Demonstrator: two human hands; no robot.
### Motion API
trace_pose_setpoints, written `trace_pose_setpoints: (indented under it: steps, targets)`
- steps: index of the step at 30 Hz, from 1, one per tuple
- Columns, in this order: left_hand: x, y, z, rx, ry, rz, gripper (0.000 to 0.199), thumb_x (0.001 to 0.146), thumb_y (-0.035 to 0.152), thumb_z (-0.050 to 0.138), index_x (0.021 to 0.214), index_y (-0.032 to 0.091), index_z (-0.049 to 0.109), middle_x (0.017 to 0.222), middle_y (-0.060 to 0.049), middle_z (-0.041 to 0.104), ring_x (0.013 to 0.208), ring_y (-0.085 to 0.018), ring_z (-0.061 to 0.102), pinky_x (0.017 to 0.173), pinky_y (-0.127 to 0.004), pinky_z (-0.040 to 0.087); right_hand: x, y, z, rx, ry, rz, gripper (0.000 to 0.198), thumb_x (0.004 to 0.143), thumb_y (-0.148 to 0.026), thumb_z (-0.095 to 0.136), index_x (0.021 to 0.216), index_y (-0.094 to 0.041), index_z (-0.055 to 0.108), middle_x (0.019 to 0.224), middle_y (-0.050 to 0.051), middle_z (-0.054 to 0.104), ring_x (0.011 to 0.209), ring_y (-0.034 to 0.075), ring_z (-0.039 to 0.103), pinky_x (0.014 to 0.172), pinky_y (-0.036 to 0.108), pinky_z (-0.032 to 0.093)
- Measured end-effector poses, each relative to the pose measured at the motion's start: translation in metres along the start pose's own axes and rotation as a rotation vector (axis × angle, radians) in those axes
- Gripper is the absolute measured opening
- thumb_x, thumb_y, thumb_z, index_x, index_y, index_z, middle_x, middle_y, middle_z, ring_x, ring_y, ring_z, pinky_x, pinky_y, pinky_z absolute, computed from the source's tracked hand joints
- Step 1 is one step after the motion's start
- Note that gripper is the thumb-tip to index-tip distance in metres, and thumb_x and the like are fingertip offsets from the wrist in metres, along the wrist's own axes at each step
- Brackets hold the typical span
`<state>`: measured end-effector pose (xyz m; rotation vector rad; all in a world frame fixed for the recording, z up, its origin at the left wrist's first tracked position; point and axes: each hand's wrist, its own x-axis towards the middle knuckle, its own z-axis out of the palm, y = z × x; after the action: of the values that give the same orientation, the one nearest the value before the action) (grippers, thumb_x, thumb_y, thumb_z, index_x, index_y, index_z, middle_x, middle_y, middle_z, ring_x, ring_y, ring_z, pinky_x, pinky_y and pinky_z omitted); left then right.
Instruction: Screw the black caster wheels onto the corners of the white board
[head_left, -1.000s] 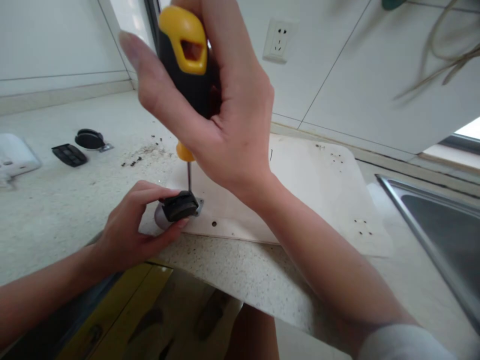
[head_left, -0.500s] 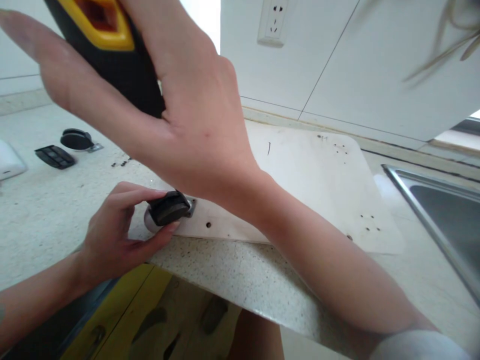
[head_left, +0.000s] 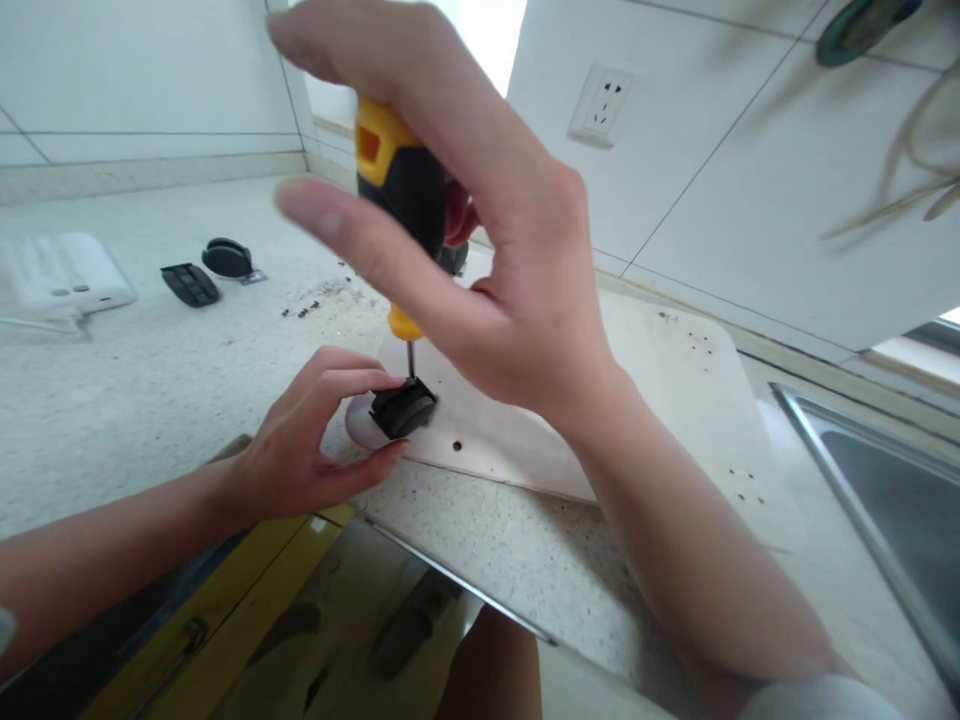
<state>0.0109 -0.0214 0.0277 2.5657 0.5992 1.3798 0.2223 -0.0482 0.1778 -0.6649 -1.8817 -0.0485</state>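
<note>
My left hand [head_left: 300,425] pinches a black caster wheel [head_left: 405,408] between thumb and fingers, at the near left corner of a pale wooden board [head_left: 517,448]. My right hand [head_left: 532,270] is above it, with fingers behind the black and yellow handle of a screwdriver [head_left: 407,205]; the thumb and forefinger stretch out past the handle. The screwdriver stands nearly upright. Its shaft runs down to the caster's far edge, where the tip is hidden. A dark hole [head_left: 457,446] shows in the board to the right of the caster.
Another black caster [head_left: 228,259] and a black ridged part [head_left: 190,285] lie on the speckled counter [head_left: 135,400], near scattered small screws [head_left: 304,308]. A white device [head_left: 67,275] is at far left. The sink [head_left: 892,520] borders the right; a socket [head_left: 602,104] is on the wall.
My right hand has brought the screwdriver down so its shaft now reaches the caster. The left hand keeps its pinch on the caster. The view has shifted, showing more counter at left.
</note>
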Motion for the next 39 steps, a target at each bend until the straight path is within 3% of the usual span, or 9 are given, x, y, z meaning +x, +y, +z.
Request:
trace_pose_setpoints:
  steps: [5,8,12,18,23,26,31,36,39]
  targets:
    - [-0.003,-0.005,-0.001,-0.003,-0.005,-0.018,0.054,0.097,0.027,0.084,0.146,0.033,0.064,0.124,-0.007,0.075,0.109,-0.026,0.073,0.094,-0.044,0.067,-0.004,0.008,-0.003,0.018,-0.124,0.096,0.032,0.121,-0.038,0.052,0.142,-0.024,0.071,0.156,-0.005,0.071,0.120,0.013,0.077,0.093,0.020,0.064]
    - [-0.006,-0.009,-0.001,-0.017,0.009,-0.001,0.055,0.094,0.027,0.085,0.146,0.032,0.066,0.124,-0.008,0.077,0.109,-0.027,0.075,0.093,-0.044,0.069,-0.007,0.016,-0.003,-0.035,-0.058,0.068,0.029,0.118,-0.037,0.066,0.138,-0.017,0.073,0.146,0.004,0.073,0.117,0.016,0.076,0.090,0.021,0.067]
    - [-0.008,-0.010,0.001,-0.064,-0.003,0.055,0.060,0.092,0.021,0.087,0.148,0.032,0.067,0.124,-0.008,0.079,0.106,-0.026,0.079,0.094,-0.042,0.071,-0.007,0.022,0.000,0.088,-0.146,0.070,0.031,0.115,-0.024,0.057,0.138,-0.035,0.076,0.153,-0.010,0.071,0.121,0.017,0.076,0.090,0.024,0.067]
    - [-0.003,-0.001,0.002,-0.022,-0.129,0.304,0.057,0.099,0.015,0.079,0.151,0.027,0.063,0.122,-0.008,0.082,0.105,-0.022,0.082,0.095,-0.033,0.070,-0.009,0.012,0.009,-0.037,0.068,0.079,0.017,0.109,-0.039,0.080,0.116,-0.025,0.075,0.124,0.001,0.073,0.097,0.017,0.072,0.077,0.030,0.061]
    - [0.001,0.000,0.001,0.004,-0.155,0.351,0.057,0.097,0.007,0.073,0.148,0.032,0.066,0.122,-0.003,0.084,0.106,-0.020,0.082,0.101,-0.033,0.066,-0.012,0.009,0.015,0.123,0.055,0.100,0.019,0.109,-0.020,0.068,0.120,-0.033,0.077,0.138,-0.004,0.072,0.108,0.016,0.072,0.080,0.030,0.063]
    - [0.000,-0.002,0.001,0.013,-0.178,0.364,0.058,0.097,0.009,0.072,0.148,0.035,0.066,0.122,-0.002,0.084,0.106,-0.020,0.081,0.100,-0.034,0.065,-0.014,0.013,0.016,0.047,0.147,0.007,0.010,0.104,-0.030,0.083,0.113,-0.034,0.080,0.125,-0.003,0.076,0.111,0.021,0.073,0.092,0.034,0.064]
    - [-0.002,-0.002,0.001,0.073,-0.186,0.455,0.045,0.103,0.011,0.065,0.143,0.030,0.070,0.124,-0.003,0.085,0.104,-0.020,0.081,0.098,-0.035,0.065,-0.015,0.012,0.017,0.232,-0.105,0.034,0.034,0.115,-0.028,0.060,0.140,-0.042,0.079,0.160,-0.008,0.068,0.128,0.023,0.074,0.107,0.039,0.066]
    - [-0.001,-0.002,0.004,0.103,-0.148,0.477,0.037,0.108,0.014,0.061,0.140,0.030,0.070,0.119,-0.002,0.085,0.104,-0.019,0.080,0.096,-0.034,0.063,-0.018,0.002,0.024,-0.007,0.202,-0.030,0.010,0.103,-0.029,0.083,0.111,-0.034,0.085,0.118,-0.001,0.080,0.102,0.025,0.071,0.090,0.041,0.063]
    - [0.000,-0.004,0.006,0.136,-0.099,0.538,0.028,0.112,0.015,0.056,0.136,0.021,0.069,0.116,-0.004,0.085,0.100,-0.018,0.078,0.095,-0.035,0.061,-0.016,-0.003,0.017,-0.012,0.059,0.008,0.028,0.110,-0.020,0.064,0.126,-0.030,0.085,0.128,0.002,0.081,0.108,0.027,0.074,0.096,0.045,0.064]
